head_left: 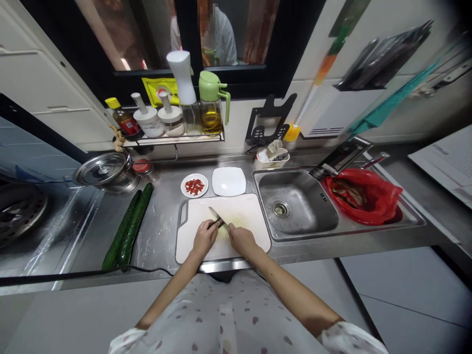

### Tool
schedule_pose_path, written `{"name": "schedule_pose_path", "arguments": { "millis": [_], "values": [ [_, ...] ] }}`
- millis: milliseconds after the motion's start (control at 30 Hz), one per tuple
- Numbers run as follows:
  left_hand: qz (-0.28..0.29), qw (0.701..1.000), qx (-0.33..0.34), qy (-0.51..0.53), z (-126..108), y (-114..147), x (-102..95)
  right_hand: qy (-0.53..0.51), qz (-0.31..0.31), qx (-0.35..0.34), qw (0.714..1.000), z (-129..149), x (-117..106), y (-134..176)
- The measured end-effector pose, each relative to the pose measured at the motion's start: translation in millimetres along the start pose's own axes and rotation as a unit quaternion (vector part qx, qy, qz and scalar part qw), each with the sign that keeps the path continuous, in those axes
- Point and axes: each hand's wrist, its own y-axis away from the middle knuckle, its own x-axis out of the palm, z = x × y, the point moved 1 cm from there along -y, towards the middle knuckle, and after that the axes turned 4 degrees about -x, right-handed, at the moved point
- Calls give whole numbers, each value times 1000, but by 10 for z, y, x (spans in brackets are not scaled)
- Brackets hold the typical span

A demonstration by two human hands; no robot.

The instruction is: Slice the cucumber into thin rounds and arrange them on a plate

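Note:
Over the white cutting board [254, 216], my right hand [242, 239] is closed round the handle of a knife [214, 212]. Its blade points up and to the left, towards the far side of the board. My left hand [204, 238] is closed, its fingertips pinching a thin dark strip [215, 223] right beside the blade. Too small to name for certain, the strip looks dark green. Beyond the board are a small white plate of chopped red pieces [194, 186] and a white square plate [229, 181]. Two long cucumbers [129, 228] lie on the counter to the left.
A steel sink [298, 201] adjoins the board's right side, with a red bag [363, 196] beyond the faucet [341, 157]. At the back left stand a lidded pot [105, 172] and a red-lidded jar [143, 168]. Above, a rack [177, 140] carries bottles and seasoning jars. A black cord [84, 276] runs along the front edge.

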Motion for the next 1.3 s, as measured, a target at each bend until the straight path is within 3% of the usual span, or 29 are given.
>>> {"name": "schedule_pose_path", "arguments": {
  "millis": [900,1300],
  "values": [
    [-13,1000,10,9,8,-17,12,4,40,-16,999,-131,57,168],
    [-27,999,21,25,46,-18,46,13,24,-25,999,-100,44,52]
  ]
}}
